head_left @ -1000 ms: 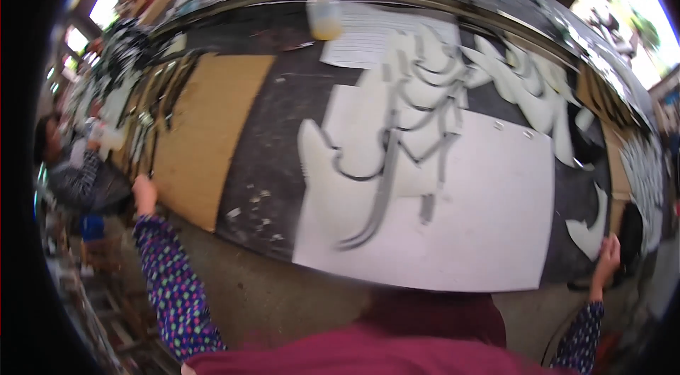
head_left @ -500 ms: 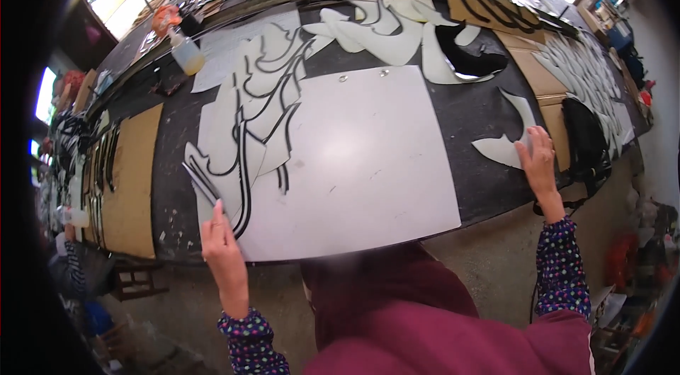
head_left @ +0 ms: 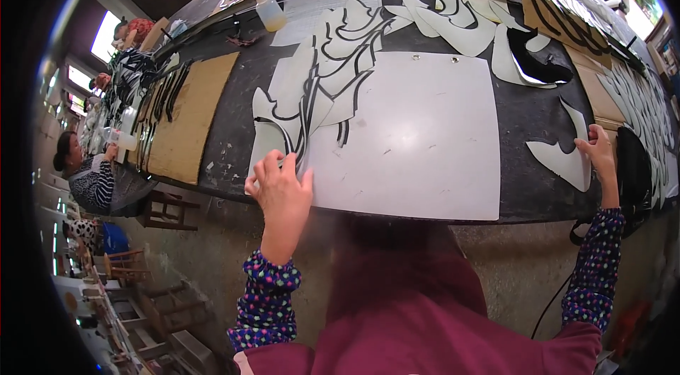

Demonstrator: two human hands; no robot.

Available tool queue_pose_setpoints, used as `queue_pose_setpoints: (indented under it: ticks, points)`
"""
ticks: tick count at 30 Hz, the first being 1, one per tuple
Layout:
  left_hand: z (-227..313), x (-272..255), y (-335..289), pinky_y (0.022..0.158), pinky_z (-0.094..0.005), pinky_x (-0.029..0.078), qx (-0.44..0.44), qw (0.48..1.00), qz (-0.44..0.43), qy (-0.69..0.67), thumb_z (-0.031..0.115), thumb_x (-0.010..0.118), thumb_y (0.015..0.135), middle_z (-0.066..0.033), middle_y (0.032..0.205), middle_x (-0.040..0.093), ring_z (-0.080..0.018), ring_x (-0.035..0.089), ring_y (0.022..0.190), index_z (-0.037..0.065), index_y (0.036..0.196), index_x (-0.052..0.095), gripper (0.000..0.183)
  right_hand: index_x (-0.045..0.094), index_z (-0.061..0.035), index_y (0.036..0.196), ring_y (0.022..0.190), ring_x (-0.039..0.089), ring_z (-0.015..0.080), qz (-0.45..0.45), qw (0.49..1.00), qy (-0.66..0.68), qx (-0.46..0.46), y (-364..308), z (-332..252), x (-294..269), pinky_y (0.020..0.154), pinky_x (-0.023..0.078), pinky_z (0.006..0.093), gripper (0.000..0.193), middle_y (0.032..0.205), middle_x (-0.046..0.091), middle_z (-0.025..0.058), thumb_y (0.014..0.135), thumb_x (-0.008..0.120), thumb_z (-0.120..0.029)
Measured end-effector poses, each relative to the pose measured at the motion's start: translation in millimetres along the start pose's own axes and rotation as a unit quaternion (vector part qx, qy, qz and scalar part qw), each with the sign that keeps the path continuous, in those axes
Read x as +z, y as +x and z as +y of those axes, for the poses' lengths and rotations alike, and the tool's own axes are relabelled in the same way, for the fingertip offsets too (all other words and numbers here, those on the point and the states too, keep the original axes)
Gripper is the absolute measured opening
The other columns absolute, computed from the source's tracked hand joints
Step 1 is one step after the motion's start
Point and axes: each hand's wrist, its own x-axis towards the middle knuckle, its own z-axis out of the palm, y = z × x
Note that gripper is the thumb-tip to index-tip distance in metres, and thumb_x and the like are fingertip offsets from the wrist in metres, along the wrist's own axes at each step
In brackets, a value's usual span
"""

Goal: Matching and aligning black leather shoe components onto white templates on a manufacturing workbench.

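My left hand is over the near end of a pile of curved white shoe-upper-like pieces edged with black strips. Its fingers are bent and spread apart; what lies under them is partly hidden. At the right, my right hand pinches the right edge of a single crescent-shaped white piece with thumb and fingertips. That piece lies on the dark table. Between my hands is a large white board, with part of the pile on its left side.
More white curved pieces and a black one lie beyond the board. Cardboard sheets with dark strips rest at the left. Many pale pieces spread at the far right. A squeeze bottle stands behind. Another person works at left.
My view has swung left. My left hand has shifted onto the pile's near end and spread its fingers. My right hand's fingers have closed in on the edge of the crescent piece.
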Motion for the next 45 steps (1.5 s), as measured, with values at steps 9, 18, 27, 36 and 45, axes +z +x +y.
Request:
queue_pose_setpoints:
  ticks: [9, 18, 27, 36, 45]
  points:
    - [27.4, 31.9, 44.0, 0.084, -0.0451, 0.051, -0.007, 0.987, -0.038, -0.156, 0.022, 0.069, 0.092, -0.0077, 0.103, 0.061, -0.029, 0.061, 0.105, 0.007, 0.101, 0.055, 0.023, 0.065, 0.0002, 0.108, 0.079, 0.061, 0.0131, -0.144, 0.975, 0.164, 0.047, -7.3, -40.3, -26.1, 0.074, 0.049, 0.0285, 0.044, 0.087, 0.064, 0.0027, 0.072, 0.082, -0.019]
    - [23.2, 46.6, 48.3, 0.084, -0.0411, 0.057, -0.034, 0.999, 0.002, -0.013, 0.014, 0.064, 0.093, -0.0164, 0.113, 0.056, -0.0352, 0.061, 0.106, 0.0, 0.109, 0.051, 0.024, 0.057, -0.0027, 0.111, 0.097, 0.061, 0.0133, -0.01, 0.956, 0.193, -0.222, -71.4, -153.4, -57.4, 0.092, 0.048, 0.0278, 0.025, 0.115, 0.066, 0.008, 0.088, 0.065, -0.007]
    - [22.2, 30.0, 48.1, 0.094, -0.0477, 0.049, -0.037, 0.995, -0.008, -0.088, 0.004, 0.059, 0.092, -0.0249, 0.116, 0.054, -0.042, 0.056, 0.11, -0.002, 0.13, 0.045, 0.041, 0.048, -0.0013, 0.137, 0.107, 0.053, 0.0215, -0.27, 0.901, 0.274, -0.201, -129.1, -190.6, 55.7, 0.099, 0.042, 0.0363, 0.089, 0.115, 0.055, 0.0102, 0.083, 0.069, -0.069]
    - [11.0, 29.2, 45.5, 0.096, -0.0469, 0.047, -0.07, 0.987, -0.004, -0.147, -0.003, 0.053, 0.091, -0.0249, 0.117, 0.055, -0.0418, 0.056, 0.112, 0.001, 0.132, 0.049, 0.041, 0.061, 0.0002, 0.105, 0.079, 0.064, 0.0259, -0.21, 0.904, 0.217, -0.302, -138.3, -227.5, 62.6, 0.072, 0.05, 0.0319, 0.024, 0.09, 0.064, 0.0127, 0.084, 0.074, -0.001]
    - [29.3, -20.1, 48.1, 0.082, -0.0425, 0.047, -0.06, 0.928, 0.001, -0.368, -0.005, 0.046, 0.091, -0.0154, 0.09, 0.055, -0.0326, 0.057, 0.086, 0.007, 0.13, 0.055, 0.042, 0.054, 0.0004, 0.113, 0.072, 0.064, 0.0359, -0.316, 0.914, 0.22, -0.132, -144.5, -237.8, 67.8, 0.066, 0.049, 0.0398, 0.021, 0.081, 0.064, 0.0167, 0.098, 0.062, -0.012]
